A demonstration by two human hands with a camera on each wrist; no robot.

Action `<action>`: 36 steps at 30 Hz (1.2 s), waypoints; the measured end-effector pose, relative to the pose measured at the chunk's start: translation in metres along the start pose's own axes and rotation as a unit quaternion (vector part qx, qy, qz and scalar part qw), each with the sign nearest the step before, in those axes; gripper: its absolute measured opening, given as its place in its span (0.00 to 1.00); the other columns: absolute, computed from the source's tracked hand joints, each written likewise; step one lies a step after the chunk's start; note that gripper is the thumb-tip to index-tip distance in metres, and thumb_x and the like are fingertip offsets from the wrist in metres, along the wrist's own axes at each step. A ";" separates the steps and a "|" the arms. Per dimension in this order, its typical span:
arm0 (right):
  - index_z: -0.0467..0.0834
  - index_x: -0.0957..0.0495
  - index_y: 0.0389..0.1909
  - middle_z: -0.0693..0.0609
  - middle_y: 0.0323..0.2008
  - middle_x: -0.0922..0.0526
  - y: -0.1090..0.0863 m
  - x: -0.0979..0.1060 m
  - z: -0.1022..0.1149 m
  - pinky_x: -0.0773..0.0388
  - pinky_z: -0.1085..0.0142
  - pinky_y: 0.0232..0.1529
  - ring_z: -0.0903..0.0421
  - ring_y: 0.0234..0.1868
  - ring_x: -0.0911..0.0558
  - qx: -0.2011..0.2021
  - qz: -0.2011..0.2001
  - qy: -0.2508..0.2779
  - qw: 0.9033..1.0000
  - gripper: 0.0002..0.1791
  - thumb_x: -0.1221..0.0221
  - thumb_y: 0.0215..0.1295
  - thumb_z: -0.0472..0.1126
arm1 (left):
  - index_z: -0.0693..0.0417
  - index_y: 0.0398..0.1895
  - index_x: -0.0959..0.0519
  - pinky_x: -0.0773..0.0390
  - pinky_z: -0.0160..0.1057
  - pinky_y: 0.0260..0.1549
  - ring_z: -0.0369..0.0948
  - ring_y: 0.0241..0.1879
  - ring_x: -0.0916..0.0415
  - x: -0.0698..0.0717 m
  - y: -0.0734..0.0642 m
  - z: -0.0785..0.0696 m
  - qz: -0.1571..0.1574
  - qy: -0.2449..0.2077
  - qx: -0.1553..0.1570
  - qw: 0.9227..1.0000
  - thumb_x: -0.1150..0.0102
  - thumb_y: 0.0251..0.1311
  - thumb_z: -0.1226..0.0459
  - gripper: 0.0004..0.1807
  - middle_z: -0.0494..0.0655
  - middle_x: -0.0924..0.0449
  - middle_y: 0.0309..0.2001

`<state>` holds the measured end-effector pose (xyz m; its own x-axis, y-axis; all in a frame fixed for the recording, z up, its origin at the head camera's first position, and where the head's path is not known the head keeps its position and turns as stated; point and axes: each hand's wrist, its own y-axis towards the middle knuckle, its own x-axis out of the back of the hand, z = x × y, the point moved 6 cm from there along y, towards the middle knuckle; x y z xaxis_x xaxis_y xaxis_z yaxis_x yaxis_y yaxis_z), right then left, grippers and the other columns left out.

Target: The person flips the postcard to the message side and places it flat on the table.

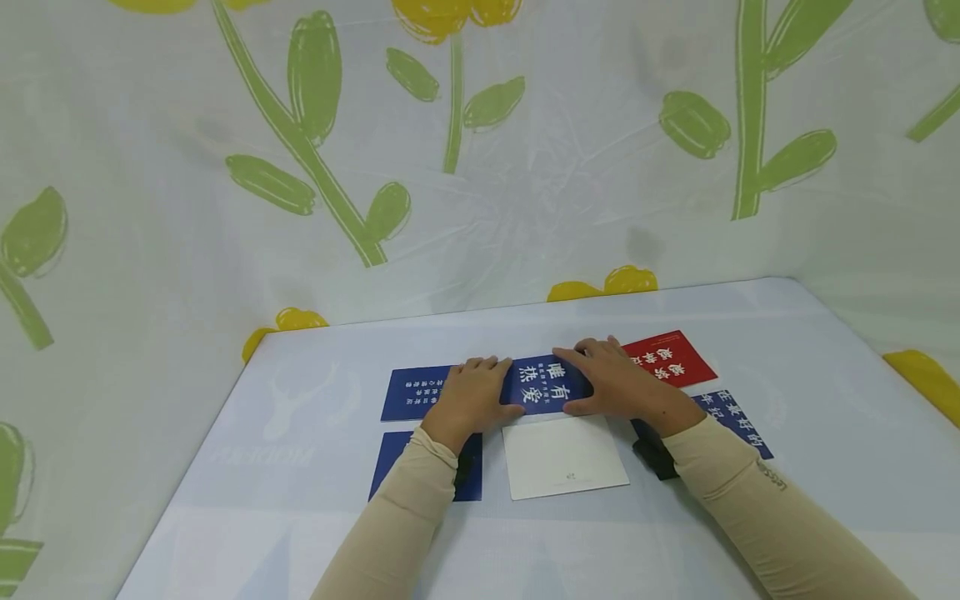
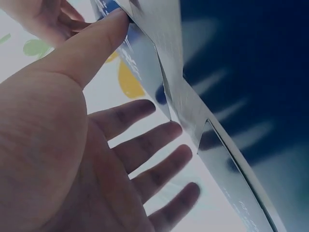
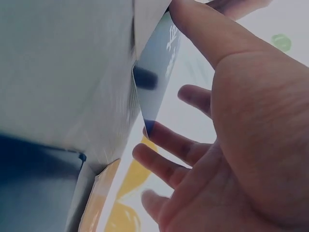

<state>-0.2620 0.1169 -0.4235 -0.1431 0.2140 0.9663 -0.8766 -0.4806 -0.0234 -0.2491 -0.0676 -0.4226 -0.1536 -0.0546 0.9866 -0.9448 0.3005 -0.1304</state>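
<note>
A blue card [image 1: 536,387] with white characters lies flat in the middle of the back row. My left hand [image 1: 467,396] rests at its left edge, the thumb near the lower corner. At the right edge is my right hand [image 1: 618,383], thumb and index finger spread apart along that side. The left wrist view shows the left fingers [image 2: 161,154] spread and fairly straight, the thumb [image 2: 104,43] touching a card's edge. In the right wrist view the right thumb [image 3: 203,29] meets a card corner, with the other fingers loosely extended.
A white card [image 1: 564,462] lies just in front of the middle one. Blue cards lie at the left, one behind [image 1: 405,396] and one in front [image 1: 388,454]. Right are a red card [image 1: 678,358] and another blue card [image 1: 738,425]. Flowered cloth [image 1: 525,208] hangs behind the white table [image 1: 300,367].
</note>
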 end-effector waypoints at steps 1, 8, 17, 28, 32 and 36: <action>0.52 0.36 0.75 0.38 0.66 0.29 0.000 0.000 0.000 0.52 0.34 0.73 0.38 0.70 0.33 0.002 -0.005 -0.005 1.000 0.50 0.26 0.51 0.57 | 0.45 0.76 0.37 0.43 0.59 0.73 0.52 0.75 0.40 0.000 0.000 0.000 -0.003 -0.002 0.002 1.000 0.35 0.58 0.40 0.45 0.48 0.34 0.74; 0.52 0.35 0.74 0.39 0.65 0.27 0.003 0.000 0.001 0.57 0.32 0.73 0.37 0.69 0.32 -0.005 -0.019 -0.020 1.000 0.51 0.25 0.48 0.58 | 0.44 0.75 0.36 0.38 0.60 0.70 0.51 0.70 0.35 0.003 0.001 0.001 -0.018 -0.011 0.004 1.000 0.32 0.55 0.41 0.46 0.50 0.30 0.70; 0.49 0.38 0.75 0.37 0.69 0.30 -0.005 0.000 -0.005 0.54 0.34 0.73 0.36 0.72 0.35 -0.019 -0.021 -0.047 0.999 0.51 0.26 0.52 0.55 | 0.44 0.75 0.36 0.34 0.58 0.68 0.51 0.68 0.33 0.003 0.001 -0.003 -0.032 -0.015 0.012 0.999 0.26 0.48 0.42 0.51 0.52 0.29 0.68; 0.41 0.42 0.76 0.34 0.64 0.26 -0.022 0.015 -0.017 0.44 0.36 0.71 0.34 0.69 0.31 -0.061 -0.047 -0.087 0.993 0.51 0.29 0.57 0.55 | 0.46 0.74 0.37 0.29 0.57 0.65 0.51 0.64 0.29 0.009 0.002 -0.007 -0.067 -0.010 0.005 0.998 0.23 0.44 0.42 0.54 0.54 0.29 0.64; 0.40 0.39 0.74 0.34 0.60 0.22 -0.021 0.018 -0.018 0.36 0.35 0.67 0.35 0.64 0.25 -0.067 -0.051 -0.065 0.994 0.48 0.30 0.58 0.54 | 0.47 0.74 0.39 0.28 0.55 0.64 0.50 0.61 0.27 0.011 0.002 -0.006 -0.072 -0.016 0.006 0.997 0.23 0.44 0.42 0.54 0.54 0.28 0.61; 0.40 0.35 0.71 0.40 0.45 0.15 -0.019 0.020 -0.018 0.20 0.44 0.54 0.43 0.46 0.15 -0.072 -0.051 -0.016 0.996 0.43 0.30 0.59 0.51 | 0.48 0.74 0.41 0.26 0.54 0.62 0.50 0.58 0.24 0.013 0.001 -0.006 -0.067 -0.018 0.009 0.998 0.22 0.44 0.44 0.55 0.54 0.27 0.59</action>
<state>-0.2570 0.1458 -0.4087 -0.0373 0.2276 0.9730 -0.9432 -0.3296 0.0410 -0.2505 -0.0626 -0.4089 -0.0350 -0.1270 0.9913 -0.9627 0.2706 0.0007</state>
